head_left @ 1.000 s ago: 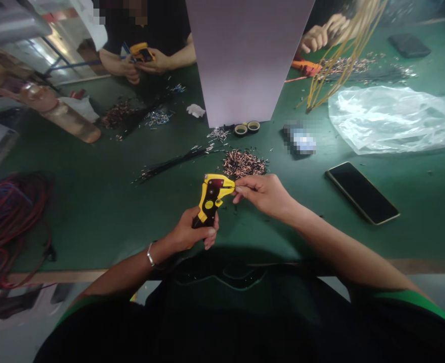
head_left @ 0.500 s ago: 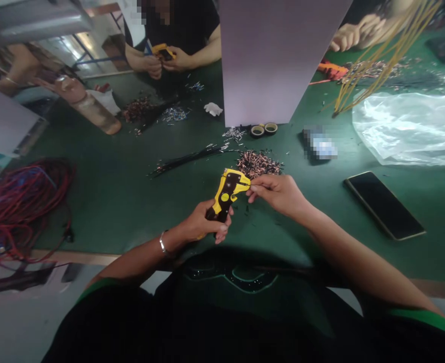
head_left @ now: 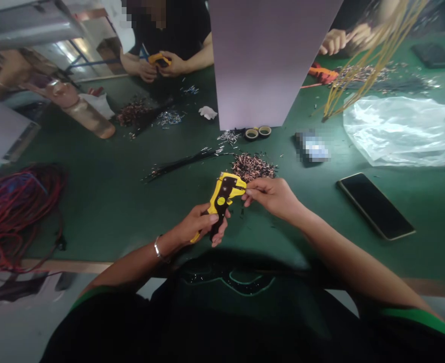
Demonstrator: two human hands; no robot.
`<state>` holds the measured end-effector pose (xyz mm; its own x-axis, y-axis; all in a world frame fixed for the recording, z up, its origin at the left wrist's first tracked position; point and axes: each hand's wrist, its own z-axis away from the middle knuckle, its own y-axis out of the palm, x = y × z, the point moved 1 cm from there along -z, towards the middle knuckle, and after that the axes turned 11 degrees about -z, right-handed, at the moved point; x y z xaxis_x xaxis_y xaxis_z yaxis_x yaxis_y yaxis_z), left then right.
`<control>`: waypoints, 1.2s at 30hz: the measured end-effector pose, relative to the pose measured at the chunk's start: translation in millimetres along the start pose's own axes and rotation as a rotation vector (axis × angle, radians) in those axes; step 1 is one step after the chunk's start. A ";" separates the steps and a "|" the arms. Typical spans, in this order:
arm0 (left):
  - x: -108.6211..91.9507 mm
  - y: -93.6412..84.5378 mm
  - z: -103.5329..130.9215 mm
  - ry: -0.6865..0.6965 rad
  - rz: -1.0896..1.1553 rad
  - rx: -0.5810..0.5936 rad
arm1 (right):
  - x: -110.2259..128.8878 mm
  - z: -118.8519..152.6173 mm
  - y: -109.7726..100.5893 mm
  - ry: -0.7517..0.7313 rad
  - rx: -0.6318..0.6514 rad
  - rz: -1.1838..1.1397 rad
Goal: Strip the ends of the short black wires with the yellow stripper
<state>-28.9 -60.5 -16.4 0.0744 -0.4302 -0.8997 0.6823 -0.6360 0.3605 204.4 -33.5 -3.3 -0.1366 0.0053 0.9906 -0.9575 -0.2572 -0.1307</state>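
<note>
In the head view, my left hand (head_left: 203, 224) is wrapped around the handles of a yellow and black wire stripper (head_left: 226, 194), which is tilted with its jaws up and to the right. My right hand (head_left: 271, 194) pinches a thin black wire (head_left: 247, 189) at the mouth of the stripper; most of the wire is hidden by the fingers. Just beyond the tool lies a heap of short black wire pieces with copper-coloured ends (head_left: 254, 166). A bundle of black wires (head_left: 184, 164) with silvery tips is on the table to the left of it.
Two tape rolls (head_left: 258, 132) sit by an upright pale panel (head_left: 260, 65). At right are a phone (head_left: 375, 205) and a clear plastic bag (head_left: 403, 131). Red cables (head_left: 21, 212) are piled at left, near a bottle (head_left: 89, 116). Co-workers' hands (head_left: 157, 66) work across the table.
The stripper's handles have spread apart, with the yellow rear handle now showing below my left hand. My right hand stays at the jaws. The whole view has shifted slightly.
</note>
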 end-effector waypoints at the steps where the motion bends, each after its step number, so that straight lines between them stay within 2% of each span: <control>1: 0.0 0.3 0.3 0.011 0.011 0.003 | -0.1 -0.2 0.3 0.002 0.000 -0.004; 4: 0.2 1.6 0.9 0.026 0.033 0.010 | -1.1 -0.2 1.6 0.013 -0.003 -0.029; 13: 3.8 3.3 2.8 -0.049 -0.044 -0.043 | 3.2 1.7 2.7 0.016 0.008 -0.035; 25: 10.5 3.6 4.1 -0.029 -0.069 -0.086 | 3.7 1.6 3.5 0.104 0.027 -0.156; 32: 12.5 4.2 3.6 -0.041 -0.087 -0.095 | 7.1 1.5 2.2 0.102 0.041 -0.118; 36: 16.1 2.6 4.5 -0.055 -0.114 -0.142 | 7.0 2.5 2.4 0.094 0.047 -0.087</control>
<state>-29.3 -72.0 -28.8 -0.0466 -0.3968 -0.9167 0.7803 -0.5875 0.2147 201.8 -36.5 3.4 -0.0790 0.1194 0.9897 -0.9540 -0.2971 -0.0404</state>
